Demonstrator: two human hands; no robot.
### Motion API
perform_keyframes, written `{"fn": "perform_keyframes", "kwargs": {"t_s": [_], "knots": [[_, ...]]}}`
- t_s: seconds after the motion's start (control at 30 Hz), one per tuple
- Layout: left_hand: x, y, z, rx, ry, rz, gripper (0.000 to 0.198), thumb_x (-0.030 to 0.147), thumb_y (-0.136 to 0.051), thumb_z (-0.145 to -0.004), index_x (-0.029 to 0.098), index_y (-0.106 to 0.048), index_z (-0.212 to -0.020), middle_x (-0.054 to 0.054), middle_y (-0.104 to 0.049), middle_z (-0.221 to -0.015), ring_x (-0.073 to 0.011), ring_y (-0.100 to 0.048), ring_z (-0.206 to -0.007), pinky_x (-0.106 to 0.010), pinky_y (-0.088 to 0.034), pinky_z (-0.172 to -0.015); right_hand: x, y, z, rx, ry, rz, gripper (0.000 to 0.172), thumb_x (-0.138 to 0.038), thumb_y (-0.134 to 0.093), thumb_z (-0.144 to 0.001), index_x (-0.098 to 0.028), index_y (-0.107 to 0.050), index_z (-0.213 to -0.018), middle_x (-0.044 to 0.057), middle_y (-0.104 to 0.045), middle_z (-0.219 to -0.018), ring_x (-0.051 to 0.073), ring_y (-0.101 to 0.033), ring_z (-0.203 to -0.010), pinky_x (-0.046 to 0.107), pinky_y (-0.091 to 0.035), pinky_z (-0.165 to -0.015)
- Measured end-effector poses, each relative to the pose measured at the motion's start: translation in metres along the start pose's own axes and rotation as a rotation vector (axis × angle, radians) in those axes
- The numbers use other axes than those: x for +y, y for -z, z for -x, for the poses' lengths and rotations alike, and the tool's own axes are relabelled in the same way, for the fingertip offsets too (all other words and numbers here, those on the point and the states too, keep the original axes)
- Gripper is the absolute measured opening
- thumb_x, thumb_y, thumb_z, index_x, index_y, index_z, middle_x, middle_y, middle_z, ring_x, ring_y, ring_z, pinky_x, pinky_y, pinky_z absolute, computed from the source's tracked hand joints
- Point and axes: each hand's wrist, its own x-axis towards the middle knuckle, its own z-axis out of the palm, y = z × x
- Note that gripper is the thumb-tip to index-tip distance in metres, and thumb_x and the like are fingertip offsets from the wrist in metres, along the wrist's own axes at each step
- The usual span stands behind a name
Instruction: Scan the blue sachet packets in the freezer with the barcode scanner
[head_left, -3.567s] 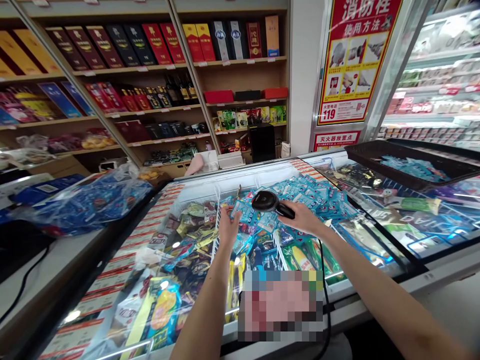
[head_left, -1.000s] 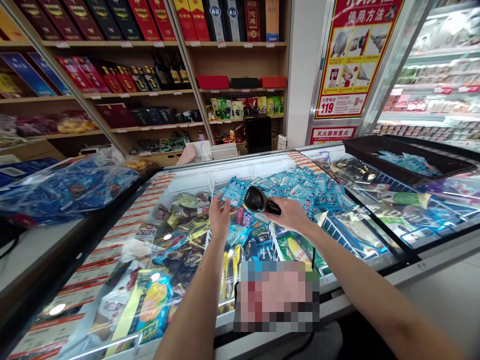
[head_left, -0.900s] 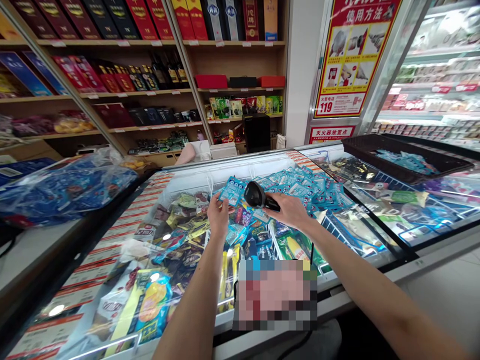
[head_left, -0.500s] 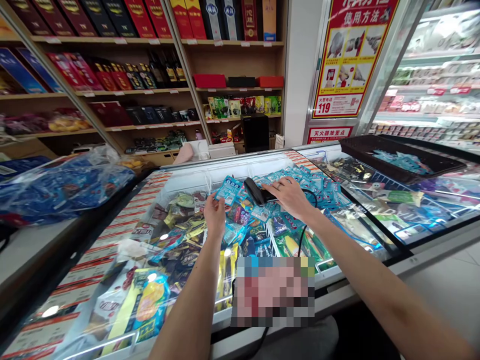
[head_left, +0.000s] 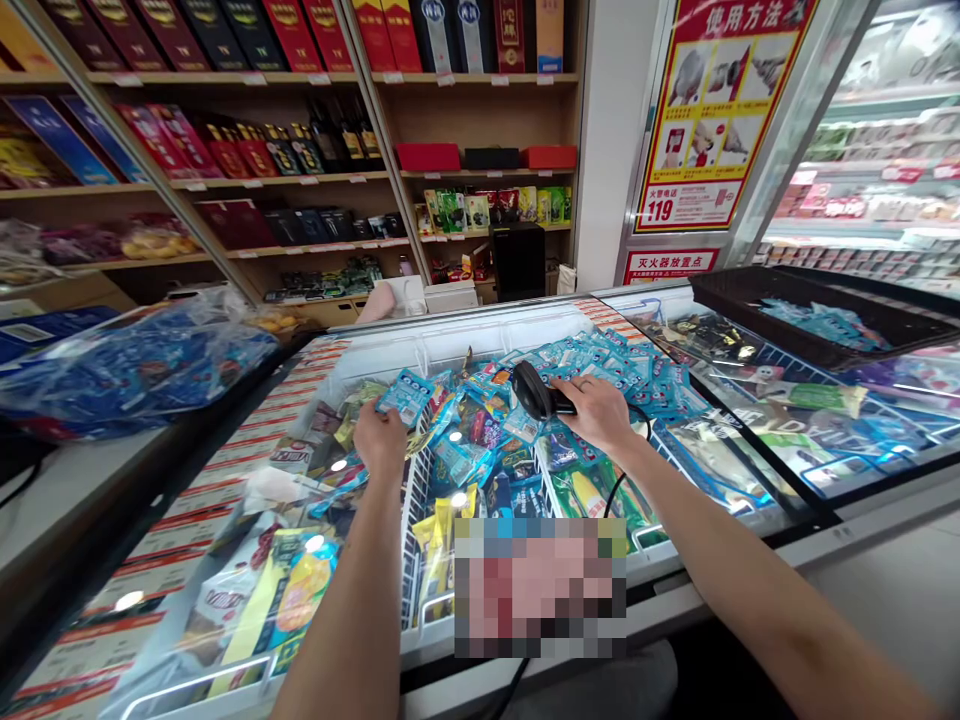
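My left hand (head_left: 381,437) pinches a small blue packet (head_left: 406,397) by its lower left corner, above the glass-topped freezer. In my right hand (head_left: 598,408) is a black barcode scanner (head_left: 534,391), gripped by its handle with the head pointing left. A black cable (head_left: 616,494) runs down from the scanner. Behind and right of the scanner lies a spread pile of similar blue packets (head_left: 600,358). Wrapped ice creams (head_left: 480,425) in wire baskets show below and between my hands. A blurred-out patch covers the near edge of the freezer.
A dark tray (head_left: 780,340) with more blue packets rests at the right. Left stands a plastic-wrapped blue bundle (head_left: 150,365) on a counter. Shelves (head_left: 480,82) of boxes and bottles line the back, beside a red poster (head_left: 720,120). The freezer's frame (head_left: 675,590) runs along the front.
My left hand has moved left with the blue packet, away from the scanner. The scanner and my right hand have shifted slightly right, and the view has turned a little.
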Motion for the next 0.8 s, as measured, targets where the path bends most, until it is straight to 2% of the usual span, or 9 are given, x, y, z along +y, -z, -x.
{"fn": "perform_keyframes", "kwargs": {"t_s": [0.13, 0.23, 0.27, 0.33, 0.4, 0.47, 0.57, 0.67, 0.8], "knots": [[0.003, 0.005, 0.006, 0.110, -0.032, -0.209, 0.053, 0.026, -0.050, -0.078, 0.010, -0.046, -0.129, -0.020, -0.060, -0.108, -0.0342, -0.055, -0.103, -0.049, -0.043, -0.087, 0.002, -0.003, 0.002, 0.008, -0.007, -0.003, 0.044, -0.034, -0.055, -0.085, -0.023, -0.051, -0.127, 0.008, -0.063, -0.101, 0.023, -0.053, -0.098, 0.032, -0.034, -0.081], [0.019, 0.006, 0.017, 0.236, -0.169, -0.242, 0.060, 0.033, -0.055, -0.078, 0.014, -0.042, -0.133, -0.021, -0.049, -0.124, -0.0361, -0.045, -0.116, -0.052, -0.037, -0.093, 0.002, -0.005, 0.001, 0.000, -0.024, 0.022, 0.046, -0.033, -0.057, -0.083, -0.021, -0.050, -0.127, 0.009, -0.063, -0.101, 0.024, -0.053, -0.097, 0.033, -0.034, -0.079], [0.027, 0.005, 0.022, 0.205, -0.257, -0.224, 0.055, 0.037, -0.053, -0.080, 0.015, -0.046, -0.130, -0.019, -0.049, -0.123, -0.0347, -0.045, -0.116, -0.050, -0.036, -0.095, 0.002, -0.005, 0.000, -0.003, -0.028, 0.028, 0.047, -0.032, -0.058, -0.083, -0.021, -0.050, -0.127, 0.009, -0.063, -0.101, 0.024, -0.052, -0.097, 0.033, -0.034, -0.079], [0.045, -0.001, 0.035, 0.018, -0.427, -0.154, 0.044, 0.043, -0.046, -0.084, 0.018, -0.056, -0.119, -0.014, -0.057, -0.110, -0.0293, -0.052, -0.105, -0.044, -0.040, -0.092, 0.002, -0.005, 0.000, -0.007, -0.033, 0.035, 0.048, -0.032, -0.059, -0.082, -0.021, -0.050, -0.127, 0.009, -0.063, -0.101, 0.025, -0.052, -0.097, 0.033, -0.034, -0.078], [0.063, -0.011, 0.052, -0.203, -0.538, -0.094, 0.043, 0.049, -0.042, -0.086, 0.018, -0.062, -0.108, -0.011, -0.061, -0.098, -0.0249, -0.056, -0.094, -0.039, -0.043, -0.087, 0.002, -0.004, 0.001, -0.011, -0.033, 0.038, 0.048, -0.032, -0.060, -0.081, -0.021, -0.050, -0.127, 0.009, -0.063, -0.101, 0.025, -0.052, -0.097, 0.033, -0.034, -0.079], [0.076, -0.021, 0.070, -0.330, -0.594, -0.091, 0.044, 0.053, -0.042, -0.085, 0.019, -0.065, -0.100, -0.010, -0.062, -0.093, -0.0248, -0.057, -0.093, -0.037, -0.043, -0.086, 0.003, -0.004, 0.003, -0.018, -0.032, 0.038, 0.049, -0.033, -0.061, -0.080, -0.020, -0.050, -0.126, 0.009, -0.063, -0.102, 0.025, -0.052, -0.097, 0.033, -0.034, -0.079], [0.084, -0.033, 0.090, -0.379, -0.592, -0.124, 0.046, 0.059, -0.048, -0.079, 0.020, -0.066, -0.096, -0.011, -0.061, -0.093, -0.0285, -0.055, -0.096, -0.040, -0.042, -0.085, 0.003, -0.003, 0.005, -0.023, -0.041, 0.032, 0.047, -0.033, -0.059, -0.082, -0.020, -0.050, -0.126, 0.009, -0.063, -0.104, 0.025, -0.052, -0.099, 0.034, -0.034, -0.080], [0.084, -0.036, 0.097, -0.395, -0.578, -0.105, 0.041, 0.058, -0.058, -0.073, 0.022, -0.065, -0.089, -0.010, -0.061, -0.098, -0.0298, -0.054, -0.099, -0.042, -0.040, -0.087, 0.004, -0.004, 0.006, -0.028, -0.043, 0.022, 0.045, -0.032, -0.057, -0.083, -0.021, -0.051, -0.126, 0.009, -0.063, -0.104, 0.025, -0.052, -0.100, 0.034, -0.035, -0.080], [0.079, -0.036, 0.090, -0.500, -0.461, 0.040, 0.034, 0.051, -0.065, -0.069, 0.020, -0.061, -0.085, -0.006, -0.062, -0.086, -0.0224, -0.058, -0.082, -0.037, -0.043, -0.077, 0.005, -0.003, 0.005, -0.016, -0.031, 0.004, 0.045, -0.032, -0.057, -0.082, -0.022, -0.052, -0.125, 0.009, -0.063, -0.103, 0.025, -0.052, -0.099, 0.033, -0.035, -0.079]]}}
